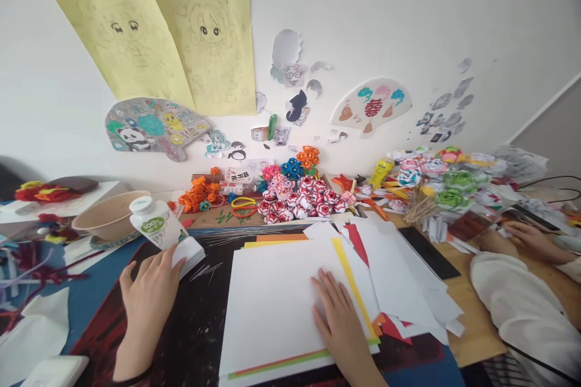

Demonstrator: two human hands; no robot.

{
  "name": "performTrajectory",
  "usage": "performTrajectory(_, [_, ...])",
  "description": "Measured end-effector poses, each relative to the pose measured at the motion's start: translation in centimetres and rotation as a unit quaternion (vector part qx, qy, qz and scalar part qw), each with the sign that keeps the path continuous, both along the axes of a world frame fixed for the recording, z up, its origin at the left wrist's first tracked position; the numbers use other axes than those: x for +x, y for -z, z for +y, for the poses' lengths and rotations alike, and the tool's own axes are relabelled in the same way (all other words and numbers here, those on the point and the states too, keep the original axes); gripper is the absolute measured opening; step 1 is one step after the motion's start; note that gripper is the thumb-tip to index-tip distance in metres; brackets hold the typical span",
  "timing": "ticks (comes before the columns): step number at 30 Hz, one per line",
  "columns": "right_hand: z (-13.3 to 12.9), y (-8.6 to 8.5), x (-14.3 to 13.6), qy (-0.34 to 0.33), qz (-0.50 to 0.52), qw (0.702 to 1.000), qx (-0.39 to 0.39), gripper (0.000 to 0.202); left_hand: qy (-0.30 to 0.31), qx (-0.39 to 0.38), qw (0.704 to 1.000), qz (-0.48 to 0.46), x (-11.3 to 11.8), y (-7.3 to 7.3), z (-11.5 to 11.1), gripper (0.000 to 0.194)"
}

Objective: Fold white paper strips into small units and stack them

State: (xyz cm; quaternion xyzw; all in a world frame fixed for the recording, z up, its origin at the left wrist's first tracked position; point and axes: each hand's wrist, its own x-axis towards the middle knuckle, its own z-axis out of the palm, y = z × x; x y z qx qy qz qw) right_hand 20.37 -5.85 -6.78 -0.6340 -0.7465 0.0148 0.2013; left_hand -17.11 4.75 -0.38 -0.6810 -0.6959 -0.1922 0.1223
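Observation:
My left hand (149,293) reaches to a small stack of white paper pieces (189,254), its fingertips at the stack's near edge beside a white bottle with a green label (157,222). Whether it grips the stack is unclear. Flat on a large white sheet (272,302) lies my right hand (340,320), fingers stretched out and holding nothing. Yellow, orange and green sheet edges show beneath the white one. Several thin wires (207,272) are scattered on the dark mat (195,326) between my hands.
Red-and-white paper flowers (302,199) line the wall side. Loose white sheets (403,272) and a black phone-like slab (429,252) lie to the right. Another person's hands (529,239) and white sleeve are at the far right. A tan bowl (109,214) stands at the left.

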Motion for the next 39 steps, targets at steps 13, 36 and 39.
performTrajectory(13, [0.0, 0.0, 0.1, 0.0, 0.004, 1.0, 0.004, 0.051, 0.002, 0.039, 0.994, 0.102, 0.2, 0.3, -0.4, 0.034])
performTrajectory(36, [-0.2, 0.0, 0.2, -0.002, -0.001, 1.0, -0.002, 0.05, -0.057, 0.085, 0.982, 0.159, 0.1, 1.0, -0.6, 0.034])
performTrajectory(39, [-0.2, 0.1, 0.2, 0.0, -0.001, 1.0, -0.001, 0.049, -0.046, 0.08, 0.988, 0.123, 0.2, 1.0, -0.8, 0.033])
